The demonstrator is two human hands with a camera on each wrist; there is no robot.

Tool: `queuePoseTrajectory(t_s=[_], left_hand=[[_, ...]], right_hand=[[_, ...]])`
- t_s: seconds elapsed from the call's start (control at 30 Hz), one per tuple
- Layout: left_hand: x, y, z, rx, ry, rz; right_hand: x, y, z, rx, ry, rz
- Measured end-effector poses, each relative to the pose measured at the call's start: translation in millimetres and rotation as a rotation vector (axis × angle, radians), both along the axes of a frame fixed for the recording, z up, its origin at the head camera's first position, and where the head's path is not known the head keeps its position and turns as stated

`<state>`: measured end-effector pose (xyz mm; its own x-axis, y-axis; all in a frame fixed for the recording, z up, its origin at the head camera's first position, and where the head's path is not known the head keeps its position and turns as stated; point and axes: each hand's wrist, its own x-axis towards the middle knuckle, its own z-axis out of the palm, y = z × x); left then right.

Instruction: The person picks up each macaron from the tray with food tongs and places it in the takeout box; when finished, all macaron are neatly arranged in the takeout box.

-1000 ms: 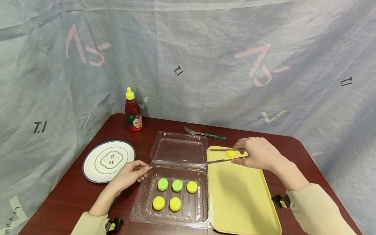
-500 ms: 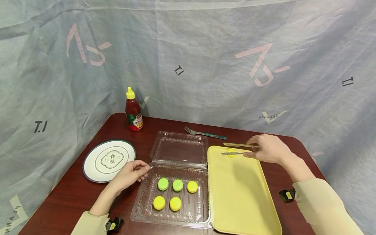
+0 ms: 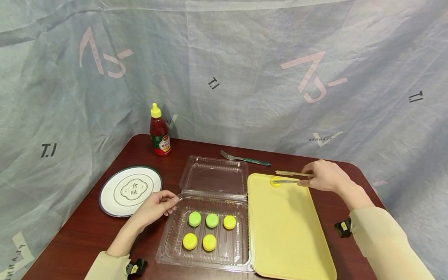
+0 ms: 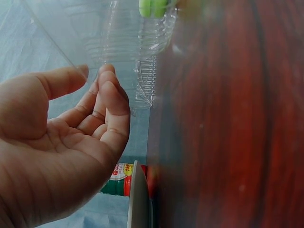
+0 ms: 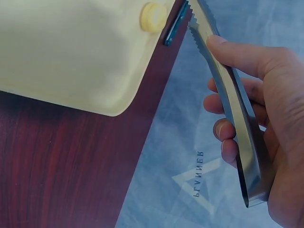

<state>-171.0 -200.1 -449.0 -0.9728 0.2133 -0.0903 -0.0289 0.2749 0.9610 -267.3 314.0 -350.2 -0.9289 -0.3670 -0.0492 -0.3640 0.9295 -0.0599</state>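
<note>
My left hand (image 3: 154, 208) pinches the near-left rim of a clear plastic clamshell box (image 3: 206, 265), which lies with its lid folded back. Inside are two green macarons (image 3: 194, 219) and three yellow macarons (image 3: 209, 242). In my right hand (image 3: 325, 177) is a pair of metal tongs (image 3: 288, 181), held over the far end of a yellow tray (image 3: 290, 237). Another yellow macaron (image 5: 154, 18) sits on that tray, partly behind a tong arm in the head view. Seen from the right wrist, the serrated tong tips are apart from it.
A white plate (image 3: 115, 194) with a dark rim lies left of the box. Toward the back stand a red sauce bottle (image 3: 160, 136) with a yellow cap and, farther right, a fork (image 3: 245, 159). Grey cloth (image 3: 224, 97) hangs behind the table.
My right hand has drawn the tongs back to the right, and their arms no longer surround the yellow macaron, which stays on the tray. My left hand has not moved.
</note>
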Motion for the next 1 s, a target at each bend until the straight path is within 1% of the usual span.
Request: queuePoseTrajectory(t_s=[0.3,0.5,1.0], left_hand=[[0.9,-0.1,2.4,-0.009,-0.003,0.002],[1.3,0.4,3.1,-0.014,-0.011,0.009],[2.4,0.6,4.0,-0.008,-0.017,0.008]], right_hand=[[-6.4,3.0,-8.4,0.017,-0.030,-0.014],[-7.2,4.3,-12.6,0.029,-0.042,-0.025],[-9.9,7.5,-21.8,0.034,-0.043,-0.011]])
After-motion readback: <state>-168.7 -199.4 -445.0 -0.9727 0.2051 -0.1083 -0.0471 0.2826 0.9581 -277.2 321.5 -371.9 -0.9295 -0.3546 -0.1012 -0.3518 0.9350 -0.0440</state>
